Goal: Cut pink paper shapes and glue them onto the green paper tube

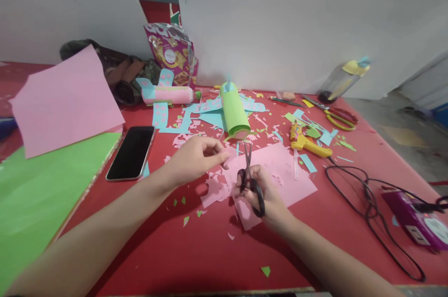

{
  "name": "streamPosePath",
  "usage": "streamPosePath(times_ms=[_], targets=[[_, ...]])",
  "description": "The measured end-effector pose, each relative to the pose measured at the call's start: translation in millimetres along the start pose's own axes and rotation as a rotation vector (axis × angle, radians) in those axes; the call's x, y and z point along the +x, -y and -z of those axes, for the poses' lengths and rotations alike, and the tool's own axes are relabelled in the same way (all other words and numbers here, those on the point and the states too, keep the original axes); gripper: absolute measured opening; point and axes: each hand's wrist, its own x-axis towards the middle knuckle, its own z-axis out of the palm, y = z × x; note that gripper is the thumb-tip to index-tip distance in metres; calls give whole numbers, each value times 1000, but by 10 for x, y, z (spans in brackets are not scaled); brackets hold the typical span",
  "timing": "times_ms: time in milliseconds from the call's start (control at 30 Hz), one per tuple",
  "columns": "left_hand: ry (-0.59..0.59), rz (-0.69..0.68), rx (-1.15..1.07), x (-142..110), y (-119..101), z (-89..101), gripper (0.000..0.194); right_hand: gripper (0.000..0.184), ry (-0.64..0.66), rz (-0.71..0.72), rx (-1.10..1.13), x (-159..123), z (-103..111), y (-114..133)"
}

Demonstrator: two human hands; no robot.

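My right hand (262,194) is closed round the black handles of a pair of scissors (248,162), whose blades point away from me and stand slightly apart. To their left, my left hand (196,159) pinches a small piece of pink paper (229,155) between thumb and fingers. Beneath both hands lies a larger pink sheet (290,180) with cut edges, and pink offcuts (217,187) are scattered beside it. Just beyond the hands rests a green paper-covered tube (234,110) with light blue wing-like pieces. Farther left is a pink paper-wrapped bottle (171,95) with blue fins.
A phone (132,153) lies at left near green sheets (52,189) and a big pink sheet (66,101). At right are a yellow glue gun (310,143) with its cord, a purple power strip (416,217), larger scissors (338,115) and a clear bottle (341,82). A snack bag (171,52) stands behind.
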Motion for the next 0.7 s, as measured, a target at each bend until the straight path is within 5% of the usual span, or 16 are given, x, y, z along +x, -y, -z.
streamPosePath(times_ms=[233, 433, 700], targets=[[6, 0, -44, -16, -41, 25, 19, 45, 219, -65, -66, -36, 38, -39], [125, 26, 41, -36, -71, -7, 17, 45, 252, -29, -155, -47, -6, 34], [113, 22, 120, -51, -68, -14, 15, 44, 285, -35, -131, -54, 29, -17]])
